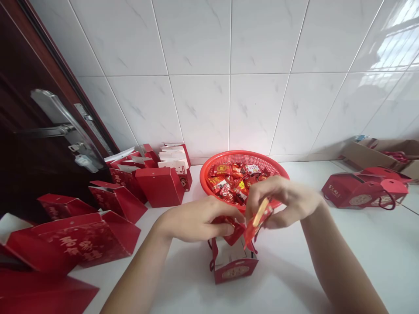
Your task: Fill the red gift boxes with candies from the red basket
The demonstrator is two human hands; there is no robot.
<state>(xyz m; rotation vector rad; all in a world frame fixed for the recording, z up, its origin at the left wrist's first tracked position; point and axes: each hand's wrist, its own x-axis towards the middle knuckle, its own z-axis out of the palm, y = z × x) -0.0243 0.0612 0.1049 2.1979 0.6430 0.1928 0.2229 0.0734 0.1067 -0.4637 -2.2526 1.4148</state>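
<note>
A small red gift box with a pale round print on its front stands open on the white surface, its light inside showing. Just above it, my right hand pinches a red-wrapped snack packet that shows a yellowish strip. My left hand is closed on a red glossy piece at the box's opening; it looks like a wrapped packet, partly hidden by my fingers. Behind both hands sits a red plastic basket holding many wrapped sweets.
Several red paper bags and boxes crowd the left side, before a dark door with a metal handle. Closed red gift boxes stand at the right near a brown cardboard box. A tiled wall rises behind.
</note>
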